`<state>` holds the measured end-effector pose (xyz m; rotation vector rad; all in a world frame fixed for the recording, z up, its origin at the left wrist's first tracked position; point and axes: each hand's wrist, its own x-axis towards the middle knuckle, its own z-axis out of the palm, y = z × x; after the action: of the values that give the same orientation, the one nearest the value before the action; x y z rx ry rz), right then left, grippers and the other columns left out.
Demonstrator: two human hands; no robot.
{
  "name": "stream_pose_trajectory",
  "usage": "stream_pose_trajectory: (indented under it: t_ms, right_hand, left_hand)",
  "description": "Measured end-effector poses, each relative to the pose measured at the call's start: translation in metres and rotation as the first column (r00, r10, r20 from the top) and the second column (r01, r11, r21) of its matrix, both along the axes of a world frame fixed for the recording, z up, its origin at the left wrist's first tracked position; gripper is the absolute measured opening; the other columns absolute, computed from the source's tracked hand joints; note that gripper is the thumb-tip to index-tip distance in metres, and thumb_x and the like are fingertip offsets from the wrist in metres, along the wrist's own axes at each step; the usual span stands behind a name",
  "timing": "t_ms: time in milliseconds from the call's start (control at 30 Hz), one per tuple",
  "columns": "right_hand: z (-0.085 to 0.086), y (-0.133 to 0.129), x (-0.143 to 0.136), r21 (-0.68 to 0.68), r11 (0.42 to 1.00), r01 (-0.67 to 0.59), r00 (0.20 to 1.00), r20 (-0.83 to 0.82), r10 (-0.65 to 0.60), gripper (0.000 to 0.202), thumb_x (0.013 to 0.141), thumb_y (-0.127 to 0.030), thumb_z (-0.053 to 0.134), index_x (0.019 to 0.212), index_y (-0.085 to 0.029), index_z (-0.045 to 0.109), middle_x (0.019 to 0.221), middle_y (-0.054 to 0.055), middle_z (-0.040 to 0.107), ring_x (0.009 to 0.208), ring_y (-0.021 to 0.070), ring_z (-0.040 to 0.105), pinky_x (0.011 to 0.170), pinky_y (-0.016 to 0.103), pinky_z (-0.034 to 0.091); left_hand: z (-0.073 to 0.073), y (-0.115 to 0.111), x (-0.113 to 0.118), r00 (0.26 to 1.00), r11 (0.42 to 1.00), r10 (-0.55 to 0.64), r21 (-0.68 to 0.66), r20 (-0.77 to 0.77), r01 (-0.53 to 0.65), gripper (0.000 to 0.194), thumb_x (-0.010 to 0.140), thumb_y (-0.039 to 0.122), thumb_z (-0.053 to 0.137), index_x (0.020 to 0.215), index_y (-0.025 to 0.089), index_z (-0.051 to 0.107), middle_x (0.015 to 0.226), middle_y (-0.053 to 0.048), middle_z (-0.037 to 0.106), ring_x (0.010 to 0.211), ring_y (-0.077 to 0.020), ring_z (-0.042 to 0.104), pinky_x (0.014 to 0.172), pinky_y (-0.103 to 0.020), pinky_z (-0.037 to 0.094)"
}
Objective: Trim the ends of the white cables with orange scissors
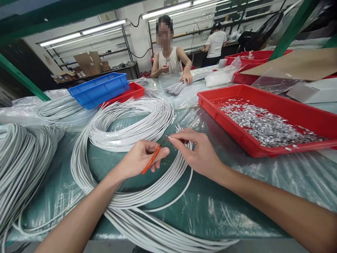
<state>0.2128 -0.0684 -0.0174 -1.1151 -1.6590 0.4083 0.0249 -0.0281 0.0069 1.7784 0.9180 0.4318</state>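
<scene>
My left hand [144, 156] is wrapped round a small tool with orange handles [151, 160], its dark tip pointing up and right. That tip meets the fingertips of my right hand [196, 149], which pinch something too small to make out, perhaps a cable end. Beneath and beside both hands lie coils of white cable [131, 123], and a bundle of cable ends [179, 128] stands just behind my right fingers. One loose cable [184, 191] curves down from below my right hand.
A red tray [252, 149] with many small silvery pieces is at the right. A thick cable pile [25, 165] lies at the left. Blue bins [100, 89] rest on a red tray at the back. Across the table a person [168, 61] touches a bundle of cables [177, 87].
</scene>
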Motion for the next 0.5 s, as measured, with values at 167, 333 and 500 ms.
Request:
stream_pose_trajectory:
  t_ms: [167,333,500]
  right_hand:
    - [-0.0001,-0.0018,-0.0005,-0.046,0.999,-0.008,0.999,-0.048,0.006,0.023,0.093,-0.03,0.055,0.082,-0.018,0.071,0.075,0.004,0.066,0.07,0.017,0.055,0.065,0.03,0.041]
    - [0.0025,-0.0032,-0.0026,-0.065,0.996,-0.055,0.996,-0.077,0.05,0.023,0.093,-0.028,0.053,0.077,-0.018,0.066,0.068,0.003,0.06,0.068,0.0164,0.051,0.065,0.029,0.039]
    - [0.0037,-0.0004,-0.0016,-0.134,0.979,-0.151,0.974,-0.19,0.125,0.022,0.09,-0.029,0.055,0.075,-0.016,0.065,0.066,0.001,0.057,0.065,0.0145,0.05,0.062,0.028,0.038]
  left_hand:
    - [-0.0008,0.0011,-0.0013,1.0,0.999,0.019,0.041,0.0,-0.019,0.039,0.082,0.049,0.065,0.069,0.014,0.059,0.056,0.0,0.059,0.047,-0.0097,0.055,0.047,-0.02,0.042]
    - [0.0014,-0.0009,0.0003,0.999,0.999,0.008,0.044,-0.04,-0.007,0.04,0.081,0.049,0.067,0.063,0.014,0.056,0.054,0.001,0.057,0.047,-0.009,0.053,0.047,-0.02,0.042]
    - [0.0029,-0.0009,-0.0001,0.999,0.999,-0.005,0.046,-0.045,0.007,0.038,0.082,0.045,0.066,0.062,0.015,0.055,0.053,0.001,0.058,0.047,-0.0092,0.053,0.047,-0.02,0.041]
